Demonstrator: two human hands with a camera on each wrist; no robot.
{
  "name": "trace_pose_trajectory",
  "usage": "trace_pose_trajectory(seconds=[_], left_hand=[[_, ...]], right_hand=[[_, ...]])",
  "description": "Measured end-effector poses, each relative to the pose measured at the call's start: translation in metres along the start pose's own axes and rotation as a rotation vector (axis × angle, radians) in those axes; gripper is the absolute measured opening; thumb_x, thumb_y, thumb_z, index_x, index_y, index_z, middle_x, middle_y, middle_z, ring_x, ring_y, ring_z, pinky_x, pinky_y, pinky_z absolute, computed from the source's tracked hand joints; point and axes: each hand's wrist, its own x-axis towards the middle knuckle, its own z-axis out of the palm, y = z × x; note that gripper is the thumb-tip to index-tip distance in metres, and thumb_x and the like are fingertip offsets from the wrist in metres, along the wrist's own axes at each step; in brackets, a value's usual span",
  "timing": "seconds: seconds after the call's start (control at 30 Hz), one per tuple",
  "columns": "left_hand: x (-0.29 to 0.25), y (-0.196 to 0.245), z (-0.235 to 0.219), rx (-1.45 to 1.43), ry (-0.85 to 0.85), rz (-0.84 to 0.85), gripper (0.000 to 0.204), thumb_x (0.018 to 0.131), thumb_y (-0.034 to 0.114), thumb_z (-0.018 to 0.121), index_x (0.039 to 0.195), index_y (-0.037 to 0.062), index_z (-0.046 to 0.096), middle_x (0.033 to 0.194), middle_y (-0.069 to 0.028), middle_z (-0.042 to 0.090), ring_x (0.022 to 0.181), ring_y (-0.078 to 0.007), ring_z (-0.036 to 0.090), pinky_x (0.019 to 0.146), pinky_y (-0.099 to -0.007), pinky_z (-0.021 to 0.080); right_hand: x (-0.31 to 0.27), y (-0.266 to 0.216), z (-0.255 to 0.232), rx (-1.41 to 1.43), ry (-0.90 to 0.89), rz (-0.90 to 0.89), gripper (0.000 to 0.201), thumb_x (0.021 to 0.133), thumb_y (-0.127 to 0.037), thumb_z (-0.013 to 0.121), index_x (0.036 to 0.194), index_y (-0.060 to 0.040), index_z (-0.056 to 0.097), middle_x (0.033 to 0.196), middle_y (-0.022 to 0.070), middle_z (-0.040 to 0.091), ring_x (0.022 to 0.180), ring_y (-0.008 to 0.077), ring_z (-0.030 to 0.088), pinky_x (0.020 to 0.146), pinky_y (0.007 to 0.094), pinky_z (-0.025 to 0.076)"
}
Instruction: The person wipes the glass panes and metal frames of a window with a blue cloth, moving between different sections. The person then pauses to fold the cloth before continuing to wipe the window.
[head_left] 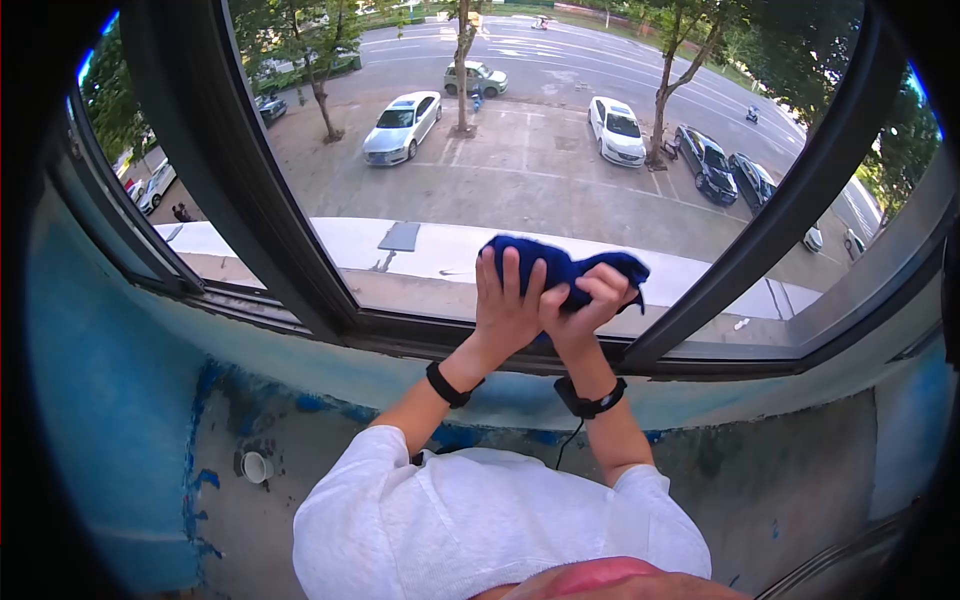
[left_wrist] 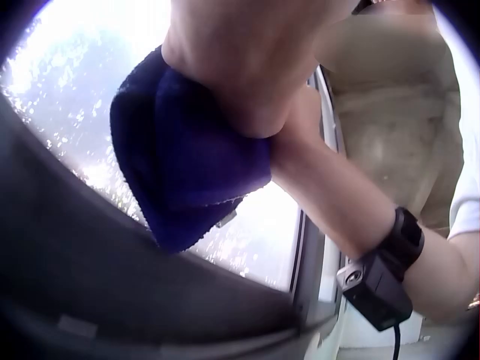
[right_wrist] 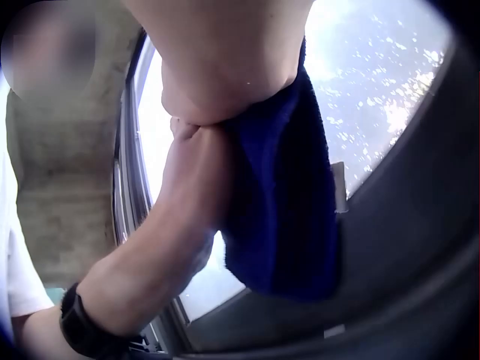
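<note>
A dark blue cloth [head_left: 530,258] is held up in front of the window glass in the head view. The left hand [head_left: 508,303] lies on its left part with fingers extended and spread. Beside it, the right hand [head_left: 588,305] grips the cloth's right part with curled fingers. The two hands are close together at the thumbs. In the left wrist view the blue cloth [left_wrist: 202,150] hangs in folds below the hand. The right wrist view shows the cloth [right_wrist: 281,195] hanging beside both hands; the fingertips are hidden there.
Dark window frame bars [head_left: 225,170] slant on both sides, above a sill rail [head_left: 420,335]. A white cup [head_left: 256,467] stands on the floor at the lower left. Blue painted walls [head_left: 100,400] flank the person. Parked cars and trees are outside.
</note>
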Motion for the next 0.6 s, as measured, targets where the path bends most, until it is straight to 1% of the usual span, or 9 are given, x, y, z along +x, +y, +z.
trace_pose_trajectory(seconds=[0.07, 0.13, 0.17, 0.27, 0.37, 0.47, 0.53, 0.57, 0.6], left_hand=[[0.068, -0.001, -0.011, -0.048, 0.143, -0.058, 0.06, 0.092, 0.028, 0.056, 0.146, 0.0057, 0.041, 0.154, -0.0341, 0.023, 0.137, -0.0616, 0.025, 0.108, -0.0685, 0.026], [0.135, -0.009, -0.033, -0.031, 0.144, -0.058, 0.055, 0.091, 0.025, 0.055, 0.143, 0.009, 0.047, 0.155, -0.0304, 0.027, 0.138, -0.0576, 0.027, 0.111, -0.0628, 0.027], [0.163, -0.014, -0.046, -0.058, 0.162, -0.041, 0.053, 0.091, 0.023, 0.055, 0.142, 0.0114, 0.05, 0.156, -0.0282, 0.027, 0.139, -0.055, 0.028, 0.112, -0.0608, 0.027], [0.184, -0.029, -0.054, -0.08, 0.225, -0.008, 0.052, 0.09, 0.023, 0.056, 0.141, 0.0142, 0.052, 0.156, -0.0262, 0.029, 0.14, -0.053, 0.029, 0.111, -0.0598, 0.029], [0.138, -0.041, -0.046, -0.032, 0.193, -0.029, 0.05, 0.091, 0.026, 0.056, 0.14, 0.016, 0.053, 0.154, -0.0256, 0.032, 0.139, -0.0526, 0.032, 0.11, -0.0582, 0.032], [0.057, -0.056, -0.029, -0.011, 0.197, -0.059, 0.049, 0.095, 0.033, 0.054, 0.141, 0.0149, 0.051, 0.154, -0.0269, 0.032, 0.135, -0.0567, 0.034, 0.106, -0.0624, 0.033], [-0.002, -0.068, -0.023, -0.006, 0.157, -0.055, 0.058, 0.095, 0.037, 0.055, 0.147, 0.0137, 0.043, 0.158, -0.0269, 0.021, 0.138, -0.0571, 0.027, 0.106, -0.0655, 0.031], [-0.045, -0.074, -0.016, 0.008, -0.01, -0.055, 0.038, 0.097, 0.031, 0.054, 0.133, 0.021, 0.047, 0.157, -0.0338, 0.011, 0.135, -0.0668, 0.017, 0.103, -0.076, 0.027], [-0.071, -0.078, -0.019, 0.007, -0.036, -0.09, 0.035, 0.097, 0.03, 0.054, 0.13, 0.0213, 0.047, 0.156, -0.0341, 0.01, 0.135, -0.0671, 0.017, 0.102, -0.0768, 0.027]], right_hand=[[0.065, -0.005, 0.006, 0.002, 0.06, -0.048, 0.021, 0.075, -0.007, 0.058, 0.093, -0.0059, 0.047, 0.09, 0.0112, 0.05, 0.085, 0.025, 0.047, 0.083, 0.0378, 0.033], [0.125, -0.018, 0.015, -0.016, 0.156, -0.002, 0.018, 0.079, -0.006, 0.059, 0.093, -0.0035, 0.048, 0.093, 0.0137, 0.052, 0.089, 0.0269, 0.049, 0.084, 0.0392, 0.035], [0.147, -0.015, 0.024, -0.028, 0.26, -0.038, 0.021, 0.076, -0.011, 0.064, 0.093, -0.0066, 0.052, 0.093, 0.0118, 0.055, 0.09, 0.0264, 0.054, 0.083, 0.0396, 0.033], [0.165, -0.029, 0.033, -0.073, 0.306, -0.045, 0.022, 0.08, -0.011, 0.065, 0.1, -0.0047, 0.055, 0.101, 0.0142, 0.056, 0.098, 0.0283, 0.053, 0.086, 0.0409, 0.034], [0.122, -0.034, 0.042, -0.056, 0.294, -0.086, 0.027, 0.087, -0.01, 0.064, 0.113, -0.0044, 0.058, 0.112, 0.0164, 0.056, 0.105, 0.0313, 0.051, 0.09, 0.0423, 0.034], [0.055, -0.048, 0.046, -0.11, 0.101, -0.042, 0.027, 0.082, -0.013, 0.062, 0.107, -0.0071, 0.056, 0.101, 0.0122, 0.056, 0.093, 0.0266, 0.052, 0.082, 0.0409, 0.032], [0.004, -0.06, 0.049, -0.105, -0.051, -0.022, 0.023, 0.083, -0.01, 0.058, 0.104, -0.0056, 0.052, 0.1, 0.0137, 0.052, 0.094, 0.0279, 0.048, 0.085, 0.0418, 0.032], [-0.021, -0.066, 0.053, -0.089, -0.084, -0.016, 0.024, 0.082, -0.011, 0.059, 0.105, -0.006, 0.051, 0.102, 0.0139, 0.052, 0.095, 0.0278, 0.048, 0.085, 0.0421, 0.032], [-0.046, -0.073, 0.058, -0.068, -0.1, 0.005, 0.025, 0.082, -0.011, 0.059, 0.106, -0.0061, 0.051, 0.103, 0.0141, 0.053, 0.095, 0.0278, 0.048, 0.085, 0.0424, 0.032]])
